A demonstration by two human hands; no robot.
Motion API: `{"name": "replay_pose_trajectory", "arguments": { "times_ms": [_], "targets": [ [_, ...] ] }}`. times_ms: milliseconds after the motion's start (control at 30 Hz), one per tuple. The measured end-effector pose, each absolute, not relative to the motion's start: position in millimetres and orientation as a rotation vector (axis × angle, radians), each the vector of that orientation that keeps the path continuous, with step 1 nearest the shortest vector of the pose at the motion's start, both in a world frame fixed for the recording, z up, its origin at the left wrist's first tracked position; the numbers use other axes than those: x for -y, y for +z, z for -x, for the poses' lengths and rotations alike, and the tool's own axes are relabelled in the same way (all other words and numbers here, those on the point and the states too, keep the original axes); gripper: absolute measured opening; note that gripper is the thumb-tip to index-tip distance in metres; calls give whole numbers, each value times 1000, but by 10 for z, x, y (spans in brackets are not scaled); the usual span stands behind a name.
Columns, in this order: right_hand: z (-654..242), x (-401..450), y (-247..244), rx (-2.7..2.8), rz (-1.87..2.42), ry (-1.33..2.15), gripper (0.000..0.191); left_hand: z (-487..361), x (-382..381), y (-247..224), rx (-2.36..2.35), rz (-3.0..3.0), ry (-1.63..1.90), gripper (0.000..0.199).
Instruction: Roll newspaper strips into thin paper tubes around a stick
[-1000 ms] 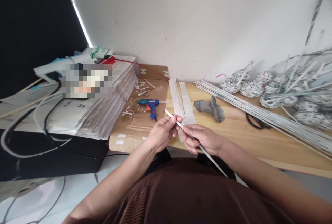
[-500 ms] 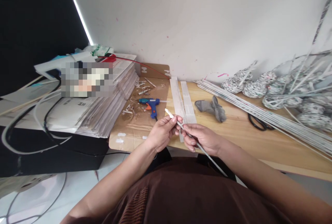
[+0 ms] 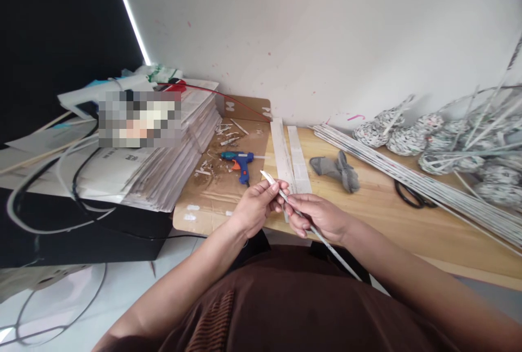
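Observation:
A thin rolled paper stick (image 3: 331, 248) runs slantwise through both my hands, its pale, flattened tip poking out past the left fingers. My left hand (image 3: 261, 205) pinches it close to that tip, thumb on top. Just behind, my right hand (image 3: 316, 213) is closed round the same stick, whose other end slopes down toward my lap. Beyond the hands, two flat paper strips (image 3: 299, 161) lie on the wooden table. A blue glue gun (image 3: 241, 162) with an orange trigger rests on brown cardboard (image 3: 199, 205), left of the strips.
Grey gloves (image 3: 336, 170) lie right of the strips. A bundle of paper sticks (image 3: 391, 170) crosses black-handled scissors (image 3: 410, 194). Woven paper pieces (image 3: 408, 140) stand at the back right. To the left rises a stack of paper sheets (image 3: 179, 161) with loose cables (image 3: 24, 216).
The view has shifted slightly, so the table things sit a little further right. Both hands keep nearly the same grip on the paper stick.

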State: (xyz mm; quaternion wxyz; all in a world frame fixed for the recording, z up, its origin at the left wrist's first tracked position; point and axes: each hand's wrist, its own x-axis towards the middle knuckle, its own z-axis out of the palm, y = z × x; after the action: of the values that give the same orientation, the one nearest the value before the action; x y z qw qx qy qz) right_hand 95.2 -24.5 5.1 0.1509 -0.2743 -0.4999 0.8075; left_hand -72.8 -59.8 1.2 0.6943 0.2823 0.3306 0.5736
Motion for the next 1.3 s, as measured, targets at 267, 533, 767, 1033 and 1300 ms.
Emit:
{"name": "replay_pose_trajectory", "arguments": {
  "times_ms": [267, 533, 767, 1033, 1300],
  "targets": [
    [-902, 99, 379, 1996, 1095, 1170, 36, 729, 610, -37, -866, -626, 1367, 28],
    [-528, 44, 509, 2219, 1069, 765, 14, 702, 665, -35, -932, -742, 1362, 30],
    [-429, 23, 505, 2149, 1095, 825, 19, 758, 691, -95, -888, -603, 1464, 31],
    [-172, -292, 349, 1895, 1036, 1593, 37, 901, 774, -24, -883, -466, 1648, 26],
    [332, -642, 115, 2317, 1407, 1213, 62, 1175, 818, -79, -831, -291, 1720, 30]
  ]
}}
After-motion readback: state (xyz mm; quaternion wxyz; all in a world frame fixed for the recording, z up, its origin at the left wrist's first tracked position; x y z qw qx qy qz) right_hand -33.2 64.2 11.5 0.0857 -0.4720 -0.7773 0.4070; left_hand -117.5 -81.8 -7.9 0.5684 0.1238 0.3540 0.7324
